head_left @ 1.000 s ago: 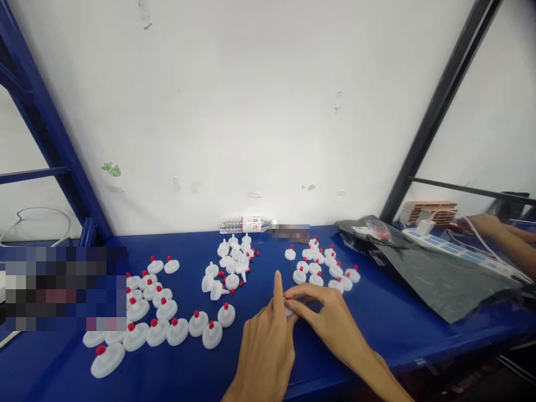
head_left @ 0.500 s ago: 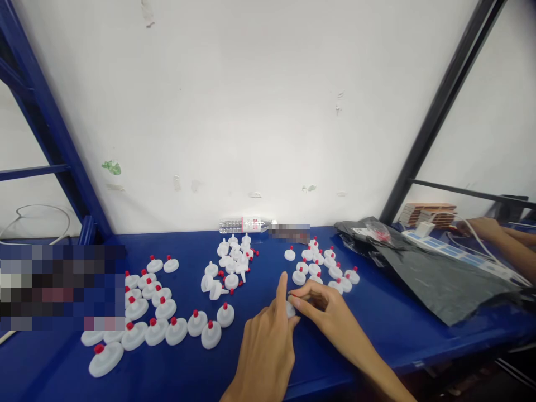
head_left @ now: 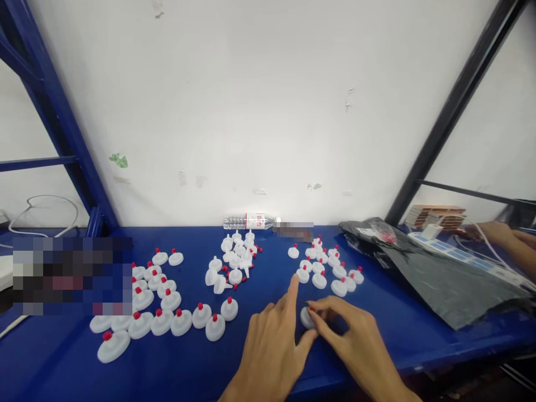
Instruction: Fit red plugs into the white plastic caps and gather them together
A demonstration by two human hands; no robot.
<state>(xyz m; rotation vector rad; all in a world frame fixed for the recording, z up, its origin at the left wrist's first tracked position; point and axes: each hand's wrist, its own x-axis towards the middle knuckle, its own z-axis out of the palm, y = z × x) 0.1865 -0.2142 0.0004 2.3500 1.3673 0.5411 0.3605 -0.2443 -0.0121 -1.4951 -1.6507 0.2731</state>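
Observation:
A white round nozzle lid with a red tip cap (head_left: 307,318) is by the table's front, its right side covered by fingers. My right hand (head_left: 355,329) pinches it at the red cap between thumb and fingers. Just left of it is my left hand (head_left: 276,340), index finger pointing forward and thumb apart, the thumb tip close to the lid; whether it touches I cannot tell. Beyond my hands stand several capped lids (head_left: 319,280). In the middle lies a pile of uncapped white lids (head_left: 235,276) with loose red caps (head_left: 244,279) among them.
Many more capped lids (head_left: 181,322) spread over the left of the blue table (head_left: 167,374). A clear water bottle (head_left: 251,221) lies along the wall. Right of the lids are a dark plastic bag (head_left: 431,285) and a power strip (head_left: 460,254). Another person's arm (head_left: 502,240) shows at far right.
My right hand has moved a little right with the capped lid. My left thumb has spread away from its index finger, and the left hand no longer encloses the lid.

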